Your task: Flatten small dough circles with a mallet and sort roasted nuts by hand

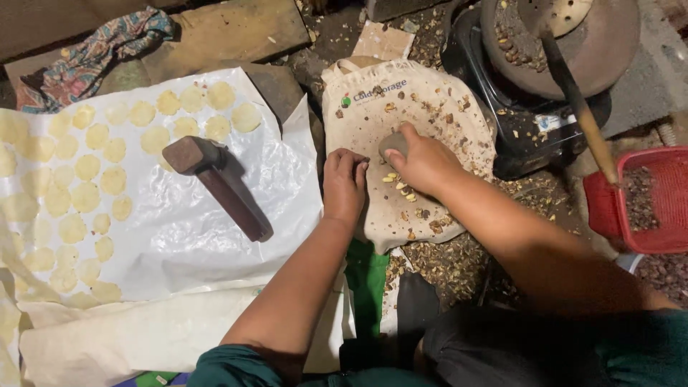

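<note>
Stone [393, 144], grey and rounded, sat at frame centre under the right hand [423, 163], whose fingers closed over it on a cream cloth bag [373, 107]. Pale kernels [398, 185] lay just below. The left hand [345, 183] rested curled, knuckles down, on the bag's edge. A wooden mallet [215, 183] lay left on white plastic sheet [179, 236].

- A brown wooden mallet [215, 180] lies on a white plastic sheet [215, 236].
- Flat pale yellow discs [86, 193] lie in rows on that sheet.
- A red plastic basket [670, 172] holds dark bits at the right edge.
- A patterned cloth [93, 54] lies crumpled at upper left.
- A dark round pan [609, 50] sits on a black stove [530, 132].
</note>
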